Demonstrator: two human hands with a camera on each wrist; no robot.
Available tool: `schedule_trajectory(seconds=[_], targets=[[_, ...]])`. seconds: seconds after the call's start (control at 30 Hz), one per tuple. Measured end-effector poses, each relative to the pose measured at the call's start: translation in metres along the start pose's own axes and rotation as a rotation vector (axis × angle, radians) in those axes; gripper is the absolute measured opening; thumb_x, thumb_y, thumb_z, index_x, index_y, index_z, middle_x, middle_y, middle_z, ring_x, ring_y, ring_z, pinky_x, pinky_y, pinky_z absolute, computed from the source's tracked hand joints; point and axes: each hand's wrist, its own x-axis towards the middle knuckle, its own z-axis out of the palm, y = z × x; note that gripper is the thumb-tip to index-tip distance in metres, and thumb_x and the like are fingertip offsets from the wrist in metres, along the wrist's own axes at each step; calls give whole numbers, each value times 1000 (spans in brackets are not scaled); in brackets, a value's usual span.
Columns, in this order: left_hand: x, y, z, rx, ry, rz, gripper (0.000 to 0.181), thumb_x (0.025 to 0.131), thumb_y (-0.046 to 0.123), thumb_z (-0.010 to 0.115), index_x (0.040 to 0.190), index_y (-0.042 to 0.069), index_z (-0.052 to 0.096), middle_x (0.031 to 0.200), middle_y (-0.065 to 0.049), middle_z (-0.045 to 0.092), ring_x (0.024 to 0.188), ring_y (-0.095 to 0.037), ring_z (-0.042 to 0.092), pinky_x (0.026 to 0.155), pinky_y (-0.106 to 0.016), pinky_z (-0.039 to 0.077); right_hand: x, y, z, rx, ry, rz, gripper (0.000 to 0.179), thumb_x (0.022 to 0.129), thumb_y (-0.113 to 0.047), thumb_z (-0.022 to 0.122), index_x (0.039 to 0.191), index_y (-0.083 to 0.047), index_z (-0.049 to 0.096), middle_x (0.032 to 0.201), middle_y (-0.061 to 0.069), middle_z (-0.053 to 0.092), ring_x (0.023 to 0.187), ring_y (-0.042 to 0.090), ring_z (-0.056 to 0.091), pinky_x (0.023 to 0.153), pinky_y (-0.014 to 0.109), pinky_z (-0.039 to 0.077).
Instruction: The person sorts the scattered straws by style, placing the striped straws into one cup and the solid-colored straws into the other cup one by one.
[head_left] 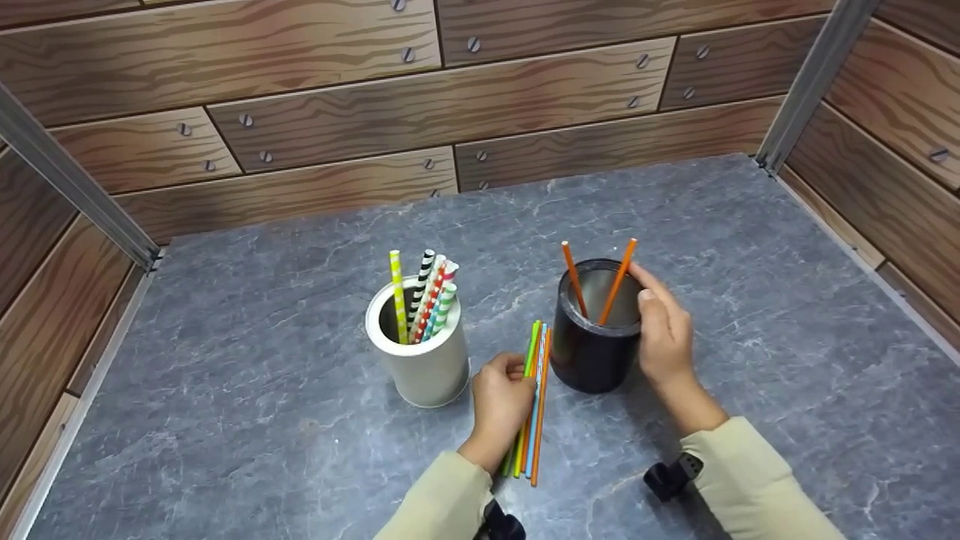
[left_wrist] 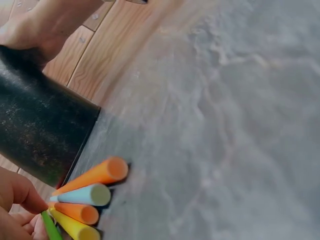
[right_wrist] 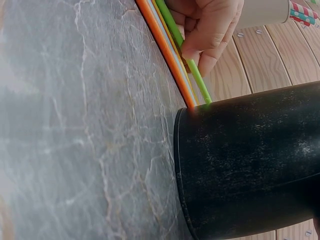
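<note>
My left hand [head_left: 504, 397] is over a small bundle of plain straws lying between two cups. Its thumb and finger pinch a green straw [right_wrist: 200, 82], which is angled slightly off the others in the right wrist view. Beside it lie orange straws [left_wrist: 107, 171], a light blue straw [left_wrist: 95, 195] and a yellow straw [left_wrist: 80, 227]. My right hand [head_left: 666, 337] grips the black cup [head_left: 592, 356] by its right side near the rim. Two orange straws [head_left: 619, 281] lean apart inside that cup. The straws' far ends come close to the black cup's base.
A white cup [head_left: 429, 379] stands left of my left hand, holding several patterned paper straws [head_left: 397, 292], striped and dotted. The grey marbled tabletop [head_left: 262, 360] is bounded by wood-print walls [head_left: 337, 112] at the back and sides, with metal corner posts [head_left: 814, 82].
</note>
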Motion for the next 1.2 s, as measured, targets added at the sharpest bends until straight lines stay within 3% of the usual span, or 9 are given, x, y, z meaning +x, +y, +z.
schedule_trajectory(seconds=[0.43, 0.9, 1.2], targets=[[6, -1, -2, -85, -21, -76, 25, 67, -4, 61, 91, -1, 68, 78, -3, 66, 67, -8, 56, 62, -19, 49, 0, 0, -1, 8, 1, 28, 36, 93, -1, 36, 123, 11, 53, 125, 27, 53, 116, -3, 48, 101, 15, 36], [6, -1, -2, -156, -3, -93, 28, 67, -6, 58, 93, -4, 67, 82, -7, 66, 71, -11, 59, 64, -22, 52, 0, 1, -1, -1, -4, 22, 36, 93, 0, 36, 122, 12, 53, 125, 27, 53, 116, -3, 47, 102, 15, 35], [7, 1, -1, -305, 33, -134, 31, 68, -7, 56, 97, -7, 65, 87, -13, 65, 73, -14, 58, 64, -23, 53, 0, 1, -1, -7, -10, 23, 36, 93, 0, 36, 122, 12, 53, 125, 26, 53, 117, -3, 47, 102, 15, 35]])
